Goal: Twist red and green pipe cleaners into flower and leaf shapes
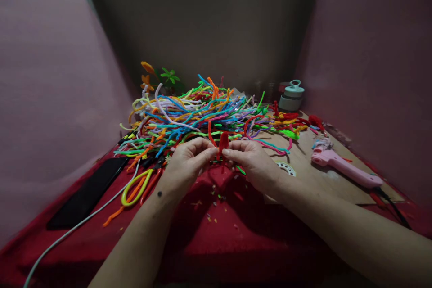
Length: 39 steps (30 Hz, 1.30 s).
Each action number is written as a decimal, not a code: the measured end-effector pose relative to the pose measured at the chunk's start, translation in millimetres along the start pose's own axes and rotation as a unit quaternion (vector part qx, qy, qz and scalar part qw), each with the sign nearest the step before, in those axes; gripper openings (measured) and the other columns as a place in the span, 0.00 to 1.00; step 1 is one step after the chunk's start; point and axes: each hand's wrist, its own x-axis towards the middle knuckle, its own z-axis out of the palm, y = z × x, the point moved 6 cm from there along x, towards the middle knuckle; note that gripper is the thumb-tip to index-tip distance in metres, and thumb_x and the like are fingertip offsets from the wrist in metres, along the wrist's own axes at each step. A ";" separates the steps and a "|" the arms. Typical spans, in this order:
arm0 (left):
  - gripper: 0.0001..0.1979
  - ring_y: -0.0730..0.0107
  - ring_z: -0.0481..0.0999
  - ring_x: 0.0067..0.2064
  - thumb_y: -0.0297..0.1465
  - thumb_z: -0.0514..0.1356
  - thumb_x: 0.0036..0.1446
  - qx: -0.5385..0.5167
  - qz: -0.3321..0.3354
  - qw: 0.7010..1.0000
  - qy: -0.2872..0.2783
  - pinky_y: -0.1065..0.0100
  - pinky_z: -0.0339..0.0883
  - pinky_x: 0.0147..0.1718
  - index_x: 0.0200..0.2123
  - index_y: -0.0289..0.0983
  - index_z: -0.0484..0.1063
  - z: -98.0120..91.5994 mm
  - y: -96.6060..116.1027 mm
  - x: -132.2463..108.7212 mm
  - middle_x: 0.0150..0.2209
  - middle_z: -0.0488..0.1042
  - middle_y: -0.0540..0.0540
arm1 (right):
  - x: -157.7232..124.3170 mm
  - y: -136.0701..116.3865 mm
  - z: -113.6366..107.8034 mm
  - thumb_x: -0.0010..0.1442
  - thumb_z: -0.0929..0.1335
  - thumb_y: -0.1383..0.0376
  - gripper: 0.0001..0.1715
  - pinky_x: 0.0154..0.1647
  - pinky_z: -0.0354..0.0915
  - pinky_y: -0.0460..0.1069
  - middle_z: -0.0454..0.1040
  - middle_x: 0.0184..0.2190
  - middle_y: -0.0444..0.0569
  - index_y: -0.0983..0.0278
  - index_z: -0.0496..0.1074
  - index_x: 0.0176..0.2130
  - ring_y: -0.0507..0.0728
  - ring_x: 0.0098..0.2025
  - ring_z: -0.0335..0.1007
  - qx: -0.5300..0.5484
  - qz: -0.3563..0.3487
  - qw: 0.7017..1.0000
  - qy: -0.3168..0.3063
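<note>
A red pipe cleaner (223,141), bent into a small loop, stands between my two hands. My left hand (189,162) pinches it from the left with closed fingers. My right hand (251,159) pinches it from the right, fingers pressed together. Both hands hover over a red cloth (216,234) just in front of a big tangled heap of pipe cleaners (199,112) in many colours.
A black phone (89,191) with a white cable (77,225) lies at the left. A yellow-green loop (137,186) lies beside it. A pink glue gun (344,168) rests on a cardboard sheet (310,162) at the right. A pale round container (292,95) and small plant shapes (162,76) stand at the back.
</note>
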 end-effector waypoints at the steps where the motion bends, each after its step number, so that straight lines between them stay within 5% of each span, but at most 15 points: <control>1: 0.10 0.82 0.57 0.18 0.36 0.61 0.47 0.000 0.003 1.000 0.007 0.76 0.50 0.17 0.26 0.34 0.67 -1.2 0.1 0.2 0.19 0.64 0.54 | -0.3 0.3 0.4 0.49 0.66 0.64 0.10 0.24 0.50 0.45 0.61 0.18 0.40 0.66 0.65 0.21 0.47 0.20 0.52 0.002 0.004 1.000 -0.001; 8: 0.11 0.77 0.65 0.24 0.34 0.63 0.44 -0.036 0.011 0.999 -0.006 0.75 0.57 0.23 0.32 0.34 0.73 3.1 0.1 0.0 0.26 0.72 0.49 | 0.7 4.8 2.0 0.49 0.67 0.62 0.10 0.24 0.50 0.46 0.61 0.19 0.40 0.66 0.66 0.23 0.47 0.22 0.52 -0.026 0.000 0.999 -0.024; 16: 0.04 0.78 0.66 0.24 0.27 0.64 0.41 -0.075 0.007 0.997 0.012 0.75 0.59 0.26 0.24 0.33 0.73 4.0 -7.3 1.7 0.23 0.70 0.52 | -0.5 6.7 2.2 0.49 0.66 0.61 0.12 0.21 0.44 0.46 0.56 0.17 0.39 0.66 0.63 0.20 0.47 0.20 0.46 -0.119 0.004 0.992 -0.039; 25: 0.11 0.75 0.70 0.27 0.29 0.66 0.40 -0.110 -0.021 0.993 -0.022 0.73 0.64 0.29 0.31 0.34 0.74 6.8 -7.6 1.6 0.28 0.74 0.50 | -1.9 0.7 10.5 0.51 0.63 0.66 0.10 0.22 0.50 0.45 0.63 0.16 0.41 0.66 0.66 0.21 0.47 0.20 0.54 -0.156 -0.014 0.986 -0.065; 34: 0.07 0.77 0.68 0.26 0.29 0.66 0.40 -0.093 -0.007 0.996 0.001 0.74 0.62 0.27 0.25 0.34 0.73 5.9 -6.3 1.2 0.23 0.70 0.52 | -2.4 6.3 7.2 0.48 0.67 0.63 0.12 0.22 0.51 0.46 0.64 0.14 0.41 0.67 0.69 0.19 0.47 0.18 0.55 -0.101 0.024 0.993 -0.062; 39: 0.03 0.73 0.68 0.28 0.28 0.64 0.43 -0.016 0.105 0.993 0.049 0.72 0.63 0.28 0.23 0.35 0.73 5.7 3.3 -2.9 0.24 0.69 0.50 | -3.4 6.4 7.8 0.44 0.69 0.64 0.12 0.21 0.53 0.46 0.64 0.12 0.42 0.67 0.67 0.16 0.47 0.16 0.55 -0.033 0.057 0.996 -0.055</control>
